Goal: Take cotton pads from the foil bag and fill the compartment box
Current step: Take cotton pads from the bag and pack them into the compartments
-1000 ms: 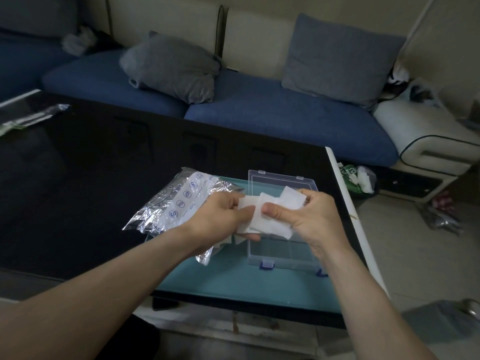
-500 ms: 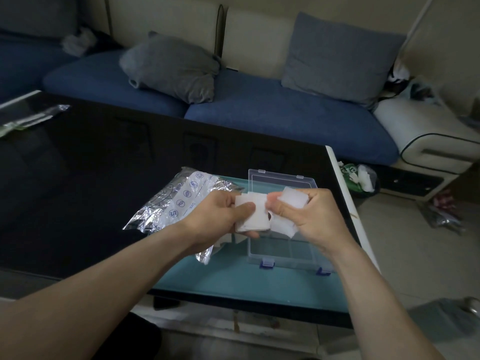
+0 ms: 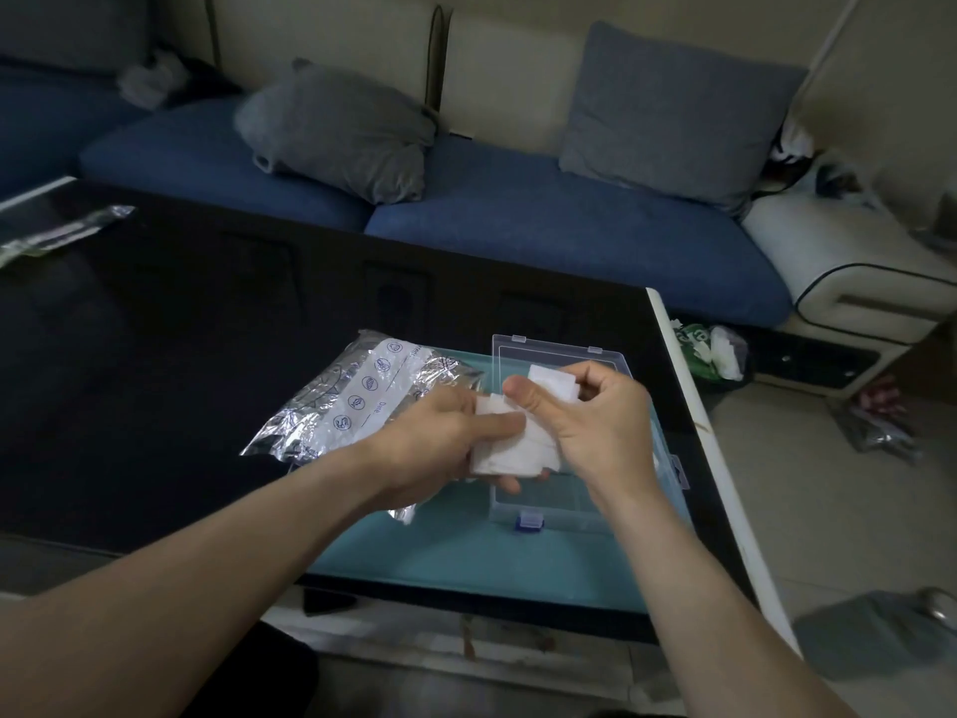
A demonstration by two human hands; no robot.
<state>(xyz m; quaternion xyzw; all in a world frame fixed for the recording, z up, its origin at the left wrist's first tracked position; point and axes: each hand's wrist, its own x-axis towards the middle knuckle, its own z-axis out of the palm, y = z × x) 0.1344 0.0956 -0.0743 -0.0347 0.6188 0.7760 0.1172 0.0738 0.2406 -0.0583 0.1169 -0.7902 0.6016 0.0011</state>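
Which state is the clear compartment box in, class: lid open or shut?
Open. The compartment box has its clear lid raised behind the hands, blue latches unfastened at the front.

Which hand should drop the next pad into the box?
Right hand: it pinches a separate cotton pad directly over the compartment box. Left hand holds the remaining stack.

A crinkled, mirror-bright foil bag [image 3: 357,406] with a matt white printed strip lies on a glossy black table [image 3: 155,355], whose polished top throws back faint reflections. Beside it sits a clear, smooth plastic compartment box [image 3: 556,502] with blue plastic latches, on a smooth teal mat [image 3: 466,557]. The cotton pads [image 3: 510,450] look soft, white and matt. Behind, a sofa [image 3: 544,225] in woven blue cloth carries grey fabric cushions [image 3: 336,132].
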